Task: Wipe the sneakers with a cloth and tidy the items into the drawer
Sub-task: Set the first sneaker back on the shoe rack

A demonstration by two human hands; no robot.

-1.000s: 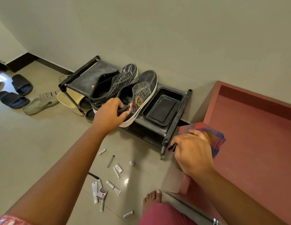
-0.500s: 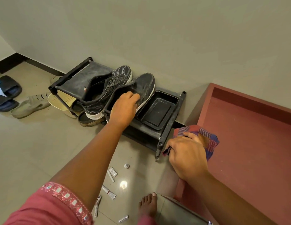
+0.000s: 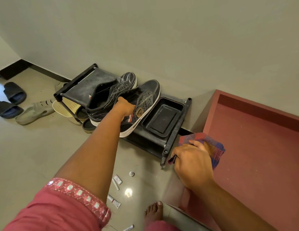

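Two black sneakers with white soles lie side by side on top of a low black shoe rack [image 3: 73, 88]. My left hand [image 3: 124, 108] reaches into the mouth of the right sneaker [image 3: 145, 100] and grips its opening edge. The left sneaker [image 3: 112, 90] lies just beyond it. My right hand [image 3: 192, 162] holds a bunched red-and-blue checked cloth [image 3: 210, 144] at the edge of the red-brown drawer [image 3: 255, 147], right of the rack.
A black plastic tray [image 3: 162, 119] sits on the rack's right end. Small tubes and sachets [image 3: 118, 180] and a small cap [image 3: 131, 173] lie scattered on the tiled floor near my bare foot [image 3: 153, 212]. Dark slides [image 3: 15, 92] and sandals lie at left.
My left hand has moved from the sneaker's side onto its opening and into its mouth. The sneaker now sits flatter on the rack. My right hand keeps hold of the cloth.
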